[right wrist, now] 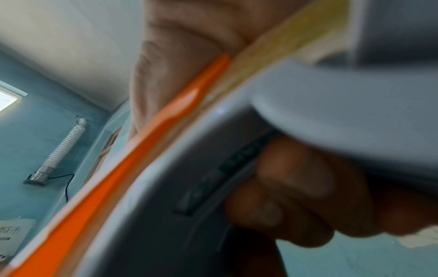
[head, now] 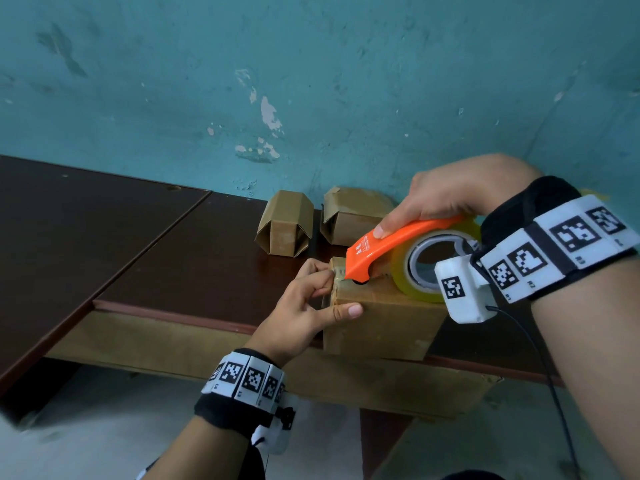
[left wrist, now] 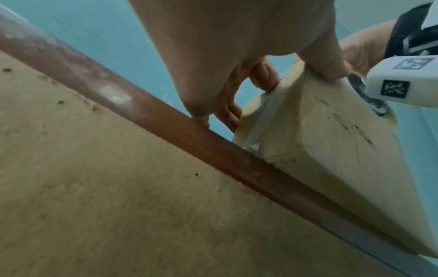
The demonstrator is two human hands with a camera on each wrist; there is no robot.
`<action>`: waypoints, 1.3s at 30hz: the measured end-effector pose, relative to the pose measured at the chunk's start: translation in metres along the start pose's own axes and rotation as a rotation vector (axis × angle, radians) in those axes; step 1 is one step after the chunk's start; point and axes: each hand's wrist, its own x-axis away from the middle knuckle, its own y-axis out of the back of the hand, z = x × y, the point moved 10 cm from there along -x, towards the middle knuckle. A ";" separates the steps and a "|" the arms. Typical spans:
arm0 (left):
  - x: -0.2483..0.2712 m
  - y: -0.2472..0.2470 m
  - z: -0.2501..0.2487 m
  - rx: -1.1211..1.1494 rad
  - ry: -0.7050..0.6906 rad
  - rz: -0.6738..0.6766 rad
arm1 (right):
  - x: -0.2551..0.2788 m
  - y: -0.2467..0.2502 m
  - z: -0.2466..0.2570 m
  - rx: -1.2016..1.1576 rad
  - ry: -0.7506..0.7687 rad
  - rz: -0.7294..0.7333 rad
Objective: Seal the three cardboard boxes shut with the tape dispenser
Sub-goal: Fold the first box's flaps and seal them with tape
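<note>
A cardboard box [head: 381, 323] stands at the front edge of the dark brown table [head: 173, 258]. My right hand [head: 450, 199] grips the orange tape dispenser [head: 388, 247] with its clear tape roll [head: 426, 261], and the dispenser's nose rests on the box top near its left end. My left hand [head: 311, 306] holds the box's left end, thumb on the near face and fingers pressing the tape end on the left face. In the left wrist view the box [left wrist: 320, 131] shows a tape strip [left wrist: 263, 116] down its end. The right wrist view shows the dispenser [right wrist: 142, 159] blurred.
Two more cardboard boxes lie against the teal wall behind: one [head: 285, 223] with open flaps towards me, another [head: 353, 216] to its right. A second tabletop [head: 69, 230] adjoins at the left. A black cable [head: 554, 375] hangs from my right wrist.
</note>
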 end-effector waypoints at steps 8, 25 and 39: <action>0.002 0.000 0.002 -0.004 0.006 0.001 | 0.002 -0.002 -0.011 -0.054 -0.011 0.017; 0.002 0.006 0.013 -0.021 0.005 -0.037 | -0.003 -0.008 -0.005 0.025 0.014 0.030; 0.003 0.004 0.020 0.107 -0.028 -0.058 | -0.001 -0.011 -0.006 -0.045 0.029 0.033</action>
